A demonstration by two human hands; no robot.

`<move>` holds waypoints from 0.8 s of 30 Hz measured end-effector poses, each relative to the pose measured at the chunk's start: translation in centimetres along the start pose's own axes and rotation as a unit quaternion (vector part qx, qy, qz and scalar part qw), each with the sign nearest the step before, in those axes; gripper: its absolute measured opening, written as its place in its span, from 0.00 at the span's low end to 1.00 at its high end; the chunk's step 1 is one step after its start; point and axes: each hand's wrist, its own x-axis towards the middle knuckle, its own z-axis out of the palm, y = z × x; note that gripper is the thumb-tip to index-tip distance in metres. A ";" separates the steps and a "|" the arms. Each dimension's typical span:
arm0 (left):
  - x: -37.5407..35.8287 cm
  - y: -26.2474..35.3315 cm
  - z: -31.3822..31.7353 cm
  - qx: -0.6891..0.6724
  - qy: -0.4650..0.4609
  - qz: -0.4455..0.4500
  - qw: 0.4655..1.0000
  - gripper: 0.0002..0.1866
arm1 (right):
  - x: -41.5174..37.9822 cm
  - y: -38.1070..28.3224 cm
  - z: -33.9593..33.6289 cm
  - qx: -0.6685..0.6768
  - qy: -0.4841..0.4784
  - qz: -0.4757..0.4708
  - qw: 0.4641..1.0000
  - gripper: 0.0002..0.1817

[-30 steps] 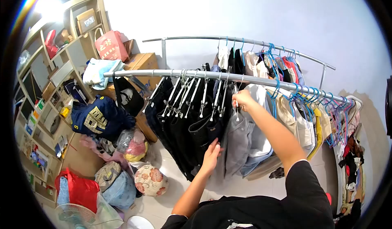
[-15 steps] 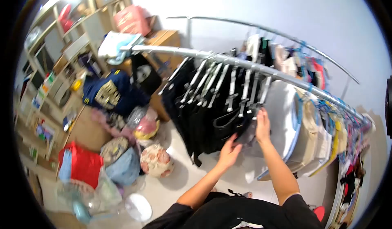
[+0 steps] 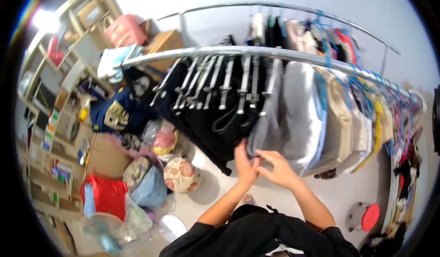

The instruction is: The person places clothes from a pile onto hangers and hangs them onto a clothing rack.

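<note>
Black trousers (image 3: 201, 128) hang from white clip hangers (image 3: 228, 80) on the front metal rail (image 3: 183, 53). Beside them on the same rail hangs a grey garment (image 3: 268, 131) on a clip hanger. My left hand (image 3: 246, 166) is at the lower edge between the trousers and the grey garment, fingers stretched upward. Close by, my right hand (image 3: 277, 169) reaches leftward under the grey garment's lower edge, fingers extended and thumb near the left hand. Neither hand visibly grips the cloth. Further right hangs a light grey-white garment (image 3: 298, 105).
Beige garments (image 3: 338, 119) and a yellow one (image 3: 376, 124) hang to the right. Behind is a second rail (image 3: 266, 4). On the left are a floral round pouf (image 3: 182, 175), a red bag (image 3: 105, 195), a fan (image 3: 104, 229) and shelves. A red stool (image 3: 370, 217) stands lower right.
My right hand has come down from the hanger clips to the garment's lower edge, closer to my left hand. The view has shifted, so the rail appears further left and higher.
</note>
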 end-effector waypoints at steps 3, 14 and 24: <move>-0.9 3.1 0.8 0.016 0.068 0.017 0.997 0.30 | -4.1 -0.6 -2.9 0.059 0.008 0.004 0.998 0.19; -13.0 18.7 17.6 -0.109 -0.128 0.197 0.966 0.25 | -32.4 5.0 -15.3 0.159 0.372 0.206 0.891 0.09; -30.7 30.4 35.1 -0.233 -0.461 0.114 0.849 0.27 | -57.7 7.2 -22.0 0.136 0.645 0.308 0.686 0.08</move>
